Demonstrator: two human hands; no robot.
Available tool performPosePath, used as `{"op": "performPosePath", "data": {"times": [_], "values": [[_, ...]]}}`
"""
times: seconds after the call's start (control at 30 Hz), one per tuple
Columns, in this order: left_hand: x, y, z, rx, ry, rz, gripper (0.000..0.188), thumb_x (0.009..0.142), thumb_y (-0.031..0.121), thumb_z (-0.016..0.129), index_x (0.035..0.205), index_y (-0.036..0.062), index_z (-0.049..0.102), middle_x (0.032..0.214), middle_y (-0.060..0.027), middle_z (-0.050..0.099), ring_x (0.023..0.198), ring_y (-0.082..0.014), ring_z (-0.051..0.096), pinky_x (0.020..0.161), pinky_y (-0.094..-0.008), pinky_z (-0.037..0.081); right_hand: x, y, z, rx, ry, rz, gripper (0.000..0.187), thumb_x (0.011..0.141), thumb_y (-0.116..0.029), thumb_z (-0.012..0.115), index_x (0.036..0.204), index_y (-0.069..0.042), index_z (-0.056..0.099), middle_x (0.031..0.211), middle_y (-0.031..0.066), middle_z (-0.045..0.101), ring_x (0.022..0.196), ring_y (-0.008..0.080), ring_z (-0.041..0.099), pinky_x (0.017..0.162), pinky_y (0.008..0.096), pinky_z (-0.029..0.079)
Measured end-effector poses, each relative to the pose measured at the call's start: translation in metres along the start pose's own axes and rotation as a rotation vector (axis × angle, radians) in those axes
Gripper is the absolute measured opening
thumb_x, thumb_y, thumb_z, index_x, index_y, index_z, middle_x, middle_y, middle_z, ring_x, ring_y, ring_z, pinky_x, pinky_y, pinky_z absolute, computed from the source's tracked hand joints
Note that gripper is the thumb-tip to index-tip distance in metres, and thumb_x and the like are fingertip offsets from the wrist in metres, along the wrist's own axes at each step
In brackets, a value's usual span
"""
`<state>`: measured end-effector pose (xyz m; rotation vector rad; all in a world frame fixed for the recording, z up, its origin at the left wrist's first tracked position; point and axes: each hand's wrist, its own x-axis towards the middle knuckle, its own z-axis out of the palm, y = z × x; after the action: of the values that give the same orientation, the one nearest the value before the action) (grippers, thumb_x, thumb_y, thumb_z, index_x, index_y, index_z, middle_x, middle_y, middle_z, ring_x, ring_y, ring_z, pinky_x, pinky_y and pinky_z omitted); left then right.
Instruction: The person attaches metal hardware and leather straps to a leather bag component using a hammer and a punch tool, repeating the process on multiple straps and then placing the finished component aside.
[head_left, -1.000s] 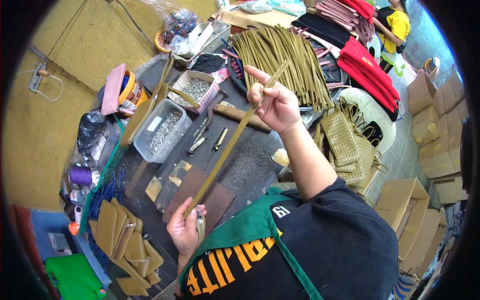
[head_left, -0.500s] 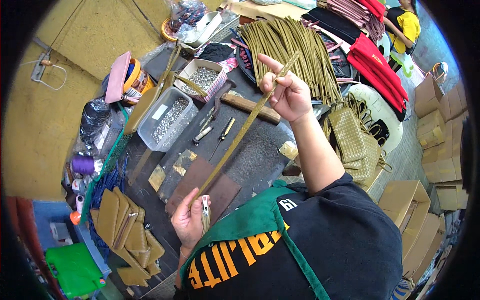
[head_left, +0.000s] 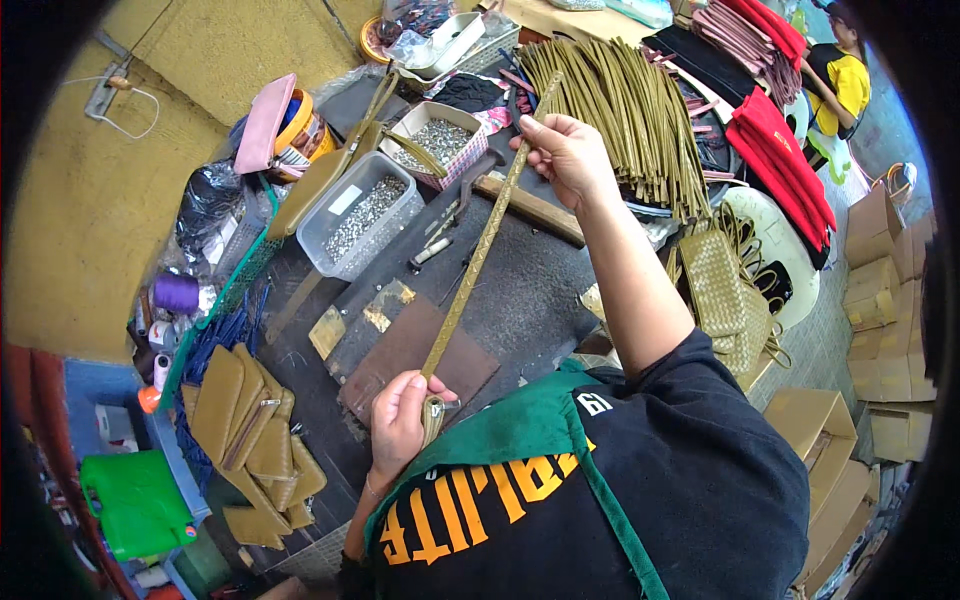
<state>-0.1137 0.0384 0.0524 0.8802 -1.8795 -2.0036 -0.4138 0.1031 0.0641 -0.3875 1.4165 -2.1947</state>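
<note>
A long, narrow olive-gold woven-pattern strap (head_left: 480,255) is stretched diagonally between my hands above the dark worktable (head_left: 540,290). My right hand (head_left: 572,165) pinches it near its far end, thumb on top, with the tip sticking out past the fingers. Close to my apron, my left hand (head_left: 398,425) is closed on the near end. Beside those fingers shows a folded olive piece with a silver metal fitting (head_left: 436,408); how it joins the strap is hidden. Beneath the strap lies a flat brown rectangular pad (head_left: 420,350).
A wooden-handled hammer (head_left: 540,210) and a white-handled tool (head_left: 432,252) lie on the table. Bins of metal fittings (head_left: 370,225) stand left, olive pouches (head_left: 265,440) near left. Many straps (head_left: 620,120) are piled at the back, woven bags (head_left: 720,290) right. Another person (head_left: 845,85) sits far right.
My right hand's raised fingers have curled in to pinch the strap. The strap stands steeper in the view, and my left hand has turned, so the metal fitting points sideways.
</note>
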Motion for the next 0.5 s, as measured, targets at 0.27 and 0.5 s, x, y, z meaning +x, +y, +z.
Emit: {"op": "performPosePath", "data": {"times": [0.27,0.5], "values": [[-0.001,-0.001,0.0,0.022,-0.023,-0.005,0.026,0.088,0.013,0.034,0.078,-0.0029,0.052,0.069,-0.0098,0.059,0.062,-0.0105,0.053,0.058,-0.0218,0.042,0.002,-0.003,0.0,-0.026,-0.014,-0.016,0.014,0.08,-0.017,0.06,0.073,-0.007,0.053,0.065,0.0032,0.061,0.045,0.0001,0.045,0.041,0.0112,0.035],[0.009,-0.006,0.008,-0.036,-0.005,0.081,0.025,0.091,0.016,0.037,0.082,-0.0027,0.052,0.072,-0.0059,0.056,0.064,-0.0103,0.053,0.06,-0.022,0.042,-0.011,0.038,0.011,-0.115,-0.149,0.137,0.03,0.081,-0.029,0.057,0.092,-0.002,0.056,0.08,0.0031,0.058,0.056,0.006,0.051,0.053,0.0186,0.04]]}}
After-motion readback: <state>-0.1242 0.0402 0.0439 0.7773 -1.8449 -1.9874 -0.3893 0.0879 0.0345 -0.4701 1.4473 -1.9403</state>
